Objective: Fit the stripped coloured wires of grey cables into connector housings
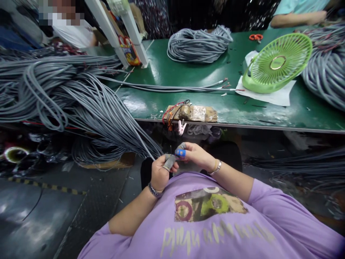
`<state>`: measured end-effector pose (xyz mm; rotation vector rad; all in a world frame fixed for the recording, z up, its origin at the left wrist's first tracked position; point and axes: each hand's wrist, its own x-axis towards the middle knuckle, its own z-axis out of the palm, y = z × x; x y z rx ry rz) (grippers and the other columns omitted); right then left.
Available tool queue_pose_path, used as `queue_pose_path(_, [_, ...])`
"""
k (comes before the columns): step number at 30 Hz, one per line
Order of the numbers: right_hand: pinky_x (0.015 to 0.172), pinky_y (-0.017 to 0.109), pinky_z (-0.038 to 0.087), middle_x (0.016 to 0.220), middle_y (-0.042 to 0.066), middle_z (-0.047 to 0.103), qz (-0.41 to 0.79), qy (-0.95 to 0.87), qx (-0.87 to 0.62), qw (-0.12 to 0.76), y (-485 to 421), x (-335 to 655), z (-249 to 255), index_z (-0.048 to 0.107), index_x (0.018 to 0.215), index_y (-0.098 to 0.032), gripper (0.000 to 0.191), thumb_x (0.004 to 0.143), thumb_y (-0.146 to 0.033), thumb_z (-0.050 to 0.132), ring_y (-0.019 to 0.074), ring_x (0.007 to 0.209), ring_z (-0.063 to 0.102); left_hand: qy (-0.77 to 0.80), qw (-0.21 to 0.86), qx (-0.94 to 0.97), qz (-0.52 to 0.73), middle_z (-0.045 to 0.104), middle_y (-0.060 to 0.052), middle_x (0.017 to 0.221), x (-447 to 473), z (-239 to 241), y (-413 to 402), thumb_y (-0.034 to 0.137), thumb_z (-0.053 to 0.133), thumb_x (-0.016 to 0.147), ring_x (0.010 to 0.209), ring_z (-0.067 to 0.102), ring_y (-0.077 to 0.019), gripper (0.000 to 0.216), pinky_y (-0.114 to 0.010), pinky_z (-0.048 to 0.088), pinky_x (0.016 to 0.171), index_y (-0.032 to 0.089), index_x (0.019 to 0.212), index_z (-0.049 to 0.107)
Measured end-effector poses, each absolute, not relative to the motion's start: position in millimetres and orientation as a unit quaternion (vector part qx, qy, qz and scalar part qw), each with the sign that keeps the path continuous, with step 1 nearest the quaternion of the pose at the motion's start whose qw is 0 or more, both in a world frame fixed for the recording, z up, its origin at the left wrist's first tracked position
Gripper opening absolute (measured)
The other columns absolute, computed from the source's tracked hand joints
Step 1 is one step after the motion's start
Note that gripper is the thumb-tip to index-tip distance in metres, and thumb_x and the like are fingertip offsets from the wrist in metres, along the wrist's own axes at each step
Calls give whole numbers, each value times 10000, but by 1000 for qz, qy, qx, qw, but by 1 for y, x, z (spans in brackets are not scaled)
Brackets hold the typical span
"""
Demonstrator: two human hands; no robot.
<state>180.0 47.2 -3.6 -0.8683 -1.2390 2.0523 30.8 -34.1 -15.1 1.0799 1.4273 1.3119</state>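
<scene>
From afar, I see the left hand clasping a grey-sheathed cable before the counter; whether the right hand grasps its end, I can't tell. Likely fine cable-end work, next calling for steady fingers.

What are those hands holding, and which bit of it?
The left hand seems to hold a grey cable, probably near its end. What the right hand pinches is too small to tell.
</scene>
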Motion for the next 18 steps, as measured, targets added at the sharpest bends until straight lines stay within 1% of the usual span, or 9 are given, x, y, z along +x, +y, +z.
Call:
queue_pose_path(2, [483,193,354,610,-43,540,763,-477,-318,300,46,176,-2,558,724,-140,440,600,-483,805,57,524,446,576,458,451,505,637,-8,575,32,-12,-34,360,595,856,461,549,-86,289,-191,428,460,154,656,634])
queue_pose_path(6, [463,195,336,573,-54,534,762,-475,-329,292,45,170,-2,565,703,-141,455,564,-495,815,55,494,432,578,479,465,468,631,-12,545,33,-8,-34,372,625,828,446,547,-90,296,-194,426,456,153,629,626])
queue_pose_path(11, [508,210,371,604,-29,582,766,-452,-327,320,47,171,-6,582,686,-139,456,542,-497,826,70,538,475,576,458,420,531,625,-10,551,31,-16,-35,406,625,823,443,531,-89,315,-199,415,448,159,627,624])
queue_pose_path(15, [486,211,351,601,-26,579,762,-450,-343,314,46,174,-9,582,693,-148,430,555,-478,820,70,518,452,579,463,385,549,625,-9,554,32,-18,-33,424,637,803,443,530,-89,310,-197,409,441,159,641,630])
queue_pose_path(18, [477,208,342,600,-30,562,752,-440,-359,334,47,177,-11,570,682,-152,400,566,-448,813,66,510,433,575,470,373,557,617,-7,544,32,-15,-31,421,632,808,434,521,-80,328,-190,394,432,155,617,617])
